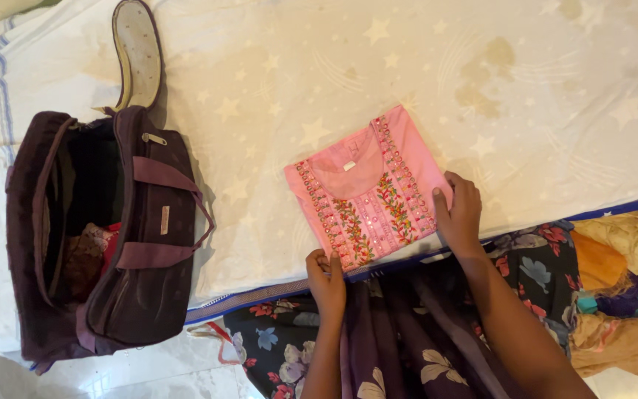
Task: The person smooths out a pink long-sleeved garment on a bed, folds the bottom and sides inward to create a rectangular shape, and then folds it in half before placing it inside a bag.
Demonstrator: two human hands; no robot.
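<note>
A folded pink garment (367, 188) with embroidered neckline and a beaded floral front panel lies on the cream star-patterned mattress (437, 66), near its front edge. My left hand (326, 277) grips the garment's near left corner, thumb on top. Over at the garment's right edge, my right hand (458, 214) holds the fabric with fingers curled over it. Both forearms reach up from the bottom of the view.
An open dark purple duffel bag (123, 229) sits at the left on the mattress, with some clothes inside and its lid (138, 52) flipped back. A heap of orange and tan clothes (622, 281) lies at the right. Dark floral fabric (407, 332) hangs below the mattress edge.
</note>
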